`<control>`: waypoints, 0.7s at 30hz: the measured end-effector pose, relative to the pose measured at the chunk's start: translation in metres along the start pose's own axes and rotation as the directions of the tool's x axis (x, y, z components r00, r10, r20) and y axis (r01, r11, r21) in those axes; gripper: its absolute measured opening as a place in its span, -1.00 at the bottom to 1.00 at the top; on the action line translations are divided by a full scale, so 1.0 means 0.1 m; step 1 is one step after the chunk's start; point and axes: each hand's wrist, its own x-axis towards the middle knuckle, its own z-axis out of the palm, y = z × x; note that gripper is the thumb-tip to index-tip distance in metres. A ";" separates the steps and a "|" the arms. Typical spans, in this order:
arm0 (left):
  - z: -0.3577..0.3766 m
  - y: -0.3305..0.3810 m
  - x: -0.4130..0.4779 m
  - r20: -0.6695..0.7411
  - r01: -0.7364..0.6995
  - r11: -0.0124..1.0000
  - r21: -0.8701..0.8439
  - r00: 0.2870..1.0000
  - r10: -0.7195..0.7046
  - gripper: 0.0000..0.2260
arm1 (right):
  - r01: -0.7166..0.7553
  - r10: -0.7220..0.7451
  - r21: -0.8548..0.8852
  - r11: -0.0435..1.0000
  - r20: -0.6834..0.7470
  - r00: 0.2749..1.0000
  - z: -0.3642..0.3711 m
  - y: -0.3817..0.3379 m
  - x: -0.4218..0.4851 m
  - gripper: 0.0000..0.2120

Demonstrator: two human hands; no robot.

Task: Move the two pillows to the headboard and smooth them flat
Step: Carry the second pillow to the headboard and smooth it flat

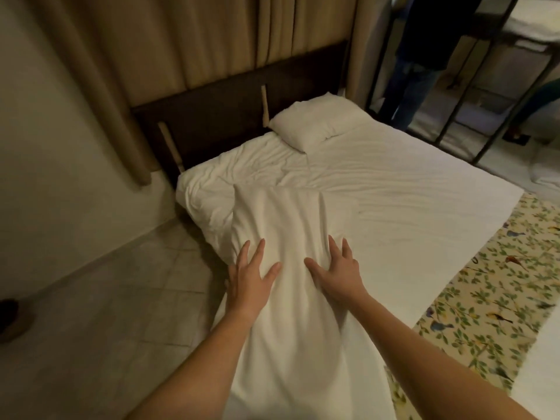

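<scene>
Left hand [251, 277] lies flat, fingers spread, on the near pillow [281, 219], well short of the headboard [218, 116]; the pillow's near end is cut off. Right hand [336, 272] presses likewise. Second pillow [312, 122] lies at the headboard, partly hidden by curtain [181, 40].

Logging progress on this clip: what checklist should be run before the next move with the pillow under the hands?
1. Far pillow at the headboard: ok.
2. Near pillow at the headboard: not ok, its far end stops short of it.
3. Left hand and right hand on the near pillow: ok, both press flat, fingers spread.
4. Near pillow smooth: not ok, creased around the fingers.
5. Spot beside the far pillow free: ok, only rumpled sheet there.
</scene>
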 end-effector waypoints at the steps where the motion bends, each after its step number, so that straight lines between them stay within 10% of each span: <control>1: -0.09 -0.10 0.04 -0.010 0.014 1.000 0.002 1.000 -0.014 -0.35 | 0.012 -0.012 0.000 1.000 0.008 1.000 0.09 -0.12 0.05 -0.04; 21: -0.65 -0.73 1.93 -0.102 0.178 0.983 0.055 0.980 -0.172 -0.38 | 0.225 -0.212 -0.080 0.971 0.137 0.968 0.80 -1.37 2.07 -0.19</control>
